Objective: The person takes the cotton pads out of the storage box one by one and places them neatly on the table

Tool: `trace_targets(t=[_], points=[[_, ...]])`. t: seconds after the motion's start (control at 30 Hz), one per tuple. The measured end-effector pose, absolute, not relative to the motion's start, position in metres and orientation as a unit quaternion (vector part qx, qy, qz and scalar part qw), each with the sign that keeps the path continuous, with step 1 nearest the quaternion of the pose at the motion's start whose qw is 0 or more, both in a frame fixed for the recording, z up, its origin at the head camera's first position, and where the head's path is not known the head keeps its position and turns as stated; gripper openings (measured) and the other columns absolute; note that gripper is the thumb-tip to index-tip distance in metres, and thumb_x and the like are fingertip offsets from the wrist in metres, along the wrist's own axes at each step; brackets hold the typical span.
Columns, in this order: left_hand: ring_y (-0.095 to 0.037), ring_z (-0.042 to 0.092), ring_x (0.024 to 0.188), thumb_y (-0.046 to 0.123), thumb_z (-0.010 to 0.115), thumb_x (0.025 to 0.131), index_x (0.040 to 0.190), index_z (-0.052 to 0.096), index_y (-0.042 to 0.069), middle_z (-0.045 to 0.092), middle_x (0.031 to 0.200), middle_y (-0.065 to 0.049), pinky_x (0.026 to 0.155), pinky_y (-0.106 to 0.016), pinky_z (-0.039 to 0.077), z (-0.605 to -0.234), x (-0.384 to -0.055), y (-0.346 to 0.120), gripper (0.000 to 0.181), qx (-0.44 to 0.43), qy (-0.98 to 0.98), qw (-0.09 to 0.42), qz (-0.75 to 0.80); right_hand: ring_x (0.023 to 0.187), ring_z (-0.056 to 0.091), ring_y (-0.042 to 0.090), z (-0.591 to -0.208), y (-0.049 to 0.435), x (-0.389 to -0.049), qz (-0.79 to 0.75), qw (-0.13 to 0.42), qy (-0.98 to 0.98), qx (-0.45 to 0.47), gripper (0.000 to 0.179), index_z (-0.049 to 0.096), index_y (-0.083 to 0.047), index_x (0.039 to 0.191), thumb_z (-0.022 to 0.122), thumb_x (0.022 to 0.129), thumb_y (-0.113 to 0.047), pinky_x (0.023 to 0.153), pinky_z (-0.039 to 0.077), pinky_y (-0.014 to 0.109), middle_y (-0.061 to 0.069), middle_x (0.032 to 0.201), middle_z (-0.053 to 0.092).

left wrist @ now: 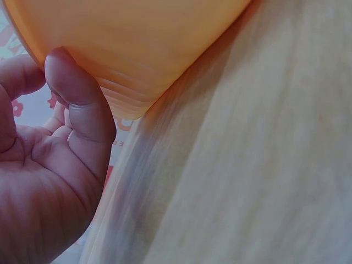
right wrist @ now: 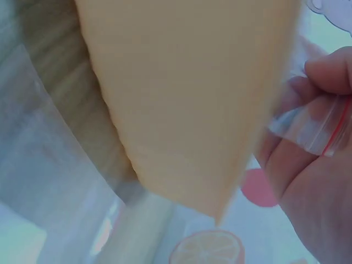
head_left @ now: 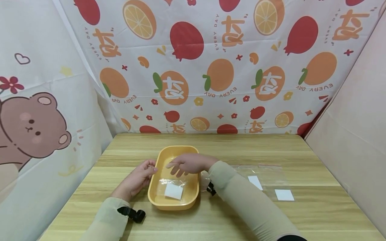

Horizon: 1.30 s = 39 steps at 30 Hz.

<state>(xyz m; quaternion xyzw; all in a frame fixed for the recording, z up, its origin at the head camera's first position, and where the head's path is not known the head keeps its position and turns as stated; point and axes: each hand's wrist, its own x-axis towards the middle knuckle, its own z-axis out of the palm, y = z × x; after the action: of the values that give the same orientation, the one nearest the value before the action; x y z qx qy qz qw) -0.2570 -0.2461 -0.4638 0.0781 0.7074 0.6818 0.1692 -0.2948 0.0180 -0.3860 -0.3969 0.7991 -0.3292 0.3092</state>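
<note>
A yellow-orange plastic tray (head_left: 153, 192) with raised walls stands on the wooden table. My left hand (head_left: 141, 175) is at its left rim; in the left wrist view the thumb (left wrist: 74, 91) and forefinger pinch the tray's edge. My right hand (head_left: 190, 163) reaches over the tray from the right, fingers pointing down into it. In the right wrist view this hand (right wrist: 313, 159) pinches a clear zip bag (right wrist: 308, 129) with a red seal line. Inside the tray, toward its near end, shows clear plastic with a white rectangle (head_left: 173, 191).
Right of the tray, partly under the right forearm, flat clear zip bags (head_left: 272, 174) lie on the table (head_left: 316, 214), with white rectangles (head_left: 284, 195) on them. A fruit-print cloth (head_left: 193, 100) hangs behind the table, and pale cloths hang at both sides.
</note>
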Motion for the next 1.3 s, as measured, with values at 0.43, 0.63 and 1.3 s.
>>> trace_targets(t=[0.43,0.63,1.3], points=[[-0.012,0.062,0.082,0.01,0.052,0.104,0.125,0.038,-0.003,0.059,0.095,-0.005,0.072,-0.03,0.058,-0.464,-0.256,-0.247,0.028,0.082,0.697,0.167,0.692,0.103,0.07,0.023,-0.354,0.056,-0.295,-0.385,0.311,0.788,-0.366,0.051,0.058,-0.011,0.143,0.031,0.102,0.002,0.082,0.057,0.044,0.008,0.123,0.069],[-0.012,0.063,0.085,0.011,0.052,0.104,0.127,0.036,-0.005,0.06,0.099,-0.006,0.074,-0.03,0.058,-0.463,-0.254,-0.247,0.032,0.086,0.697,0.164,0.693,0.104,0.07,0.026,-0.336,0.078,-0.295,-0.405,0.295,0.783,-0.369,0.053,0.059,-0.014,0.142,0.029,0.101,0.003,0.082,0.058,0.047,0.012,0.125,0.068],[-0.011,0.063,0.083,0.008,0.049,0.104,0.128,0.034,-0.009,0.06,0.095,-0.005,0.072,-0.03,0.058,-0.458,-0.251,-0.244,0.032,0.084,0.7,0.166,0.69,0.105,0.069,0.031,-0.304,0.191,-0.285,-0.415,0.214,0.825,-0.318,0.041,0.063,-0.023,0.137,0.04,0.107,-0.008,0.083,0.058,0.047,0.006,0.118,0.069]])
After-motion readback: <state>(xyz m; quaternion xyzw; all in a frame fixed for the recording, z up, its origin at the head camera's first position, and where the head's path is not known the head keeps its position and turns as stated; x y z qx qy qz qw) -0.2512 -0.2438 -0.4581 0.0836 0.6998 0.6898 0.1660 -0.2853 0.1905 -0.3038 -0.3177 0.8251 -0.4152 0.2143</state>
